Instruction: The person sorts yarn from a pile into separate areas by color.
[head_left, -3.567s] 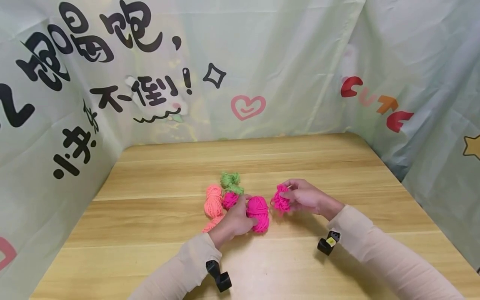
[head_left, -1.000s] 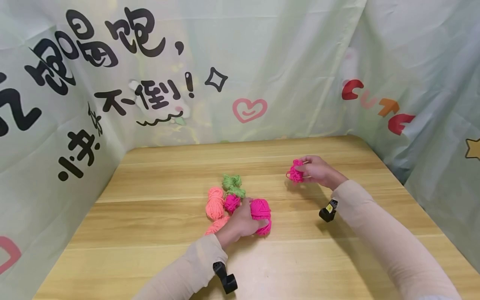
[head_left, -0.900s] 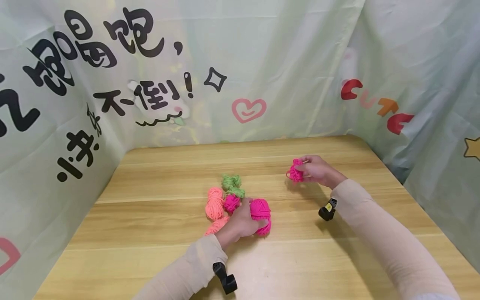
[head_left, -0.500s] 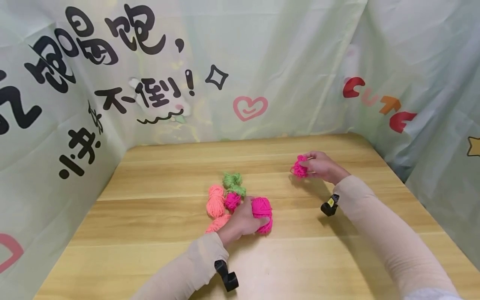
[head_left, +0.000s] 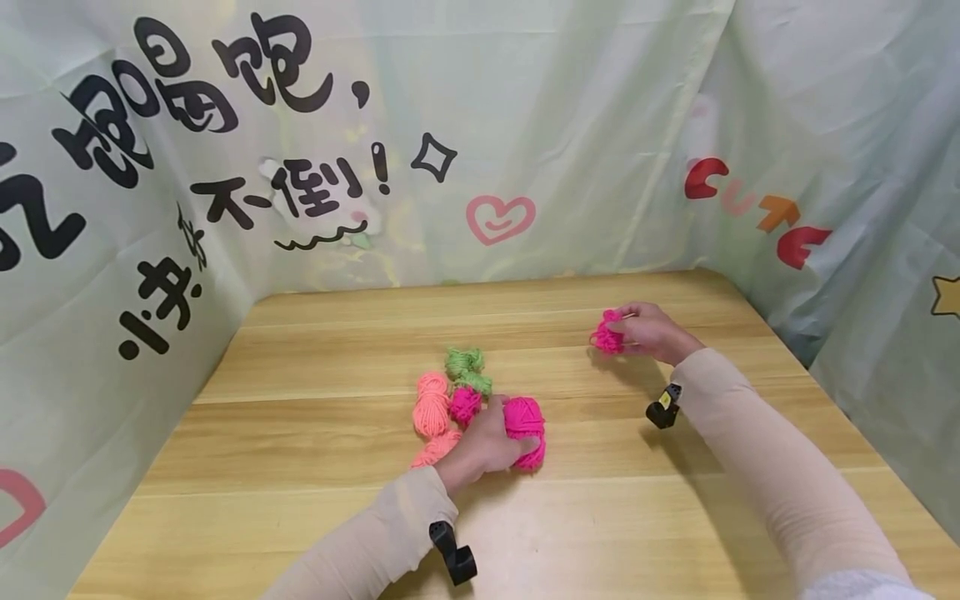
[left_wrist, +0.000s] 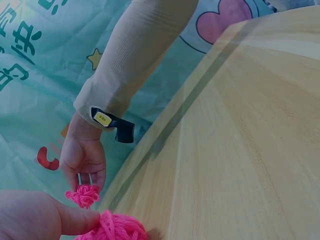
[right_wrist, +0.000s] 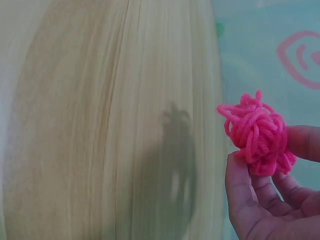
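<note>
In the head view my left hand grips a larger magenta ball of yarn on the table, its thumb lying against the yarn in the left wrist view. Farther back and to the right, my right hand pinches a small, loopy magenta bundle of yarn between thumb and fingers, raised above the table. Just left of my left hand lie another small magenta yarn bundle, a green yarn bundle and a coral yarn skein. A second coral skein is partly hidden by that hand.
The wooden table extends around the yarn. A printed cloth backdrop rises behind its back edge and along both sides. Each wrist carries a black camera mount.
My right hand has carried the small magenta bundle rightward and toward the back, away from the larger ball. My left hand keeps its grip with little movement.
</note>
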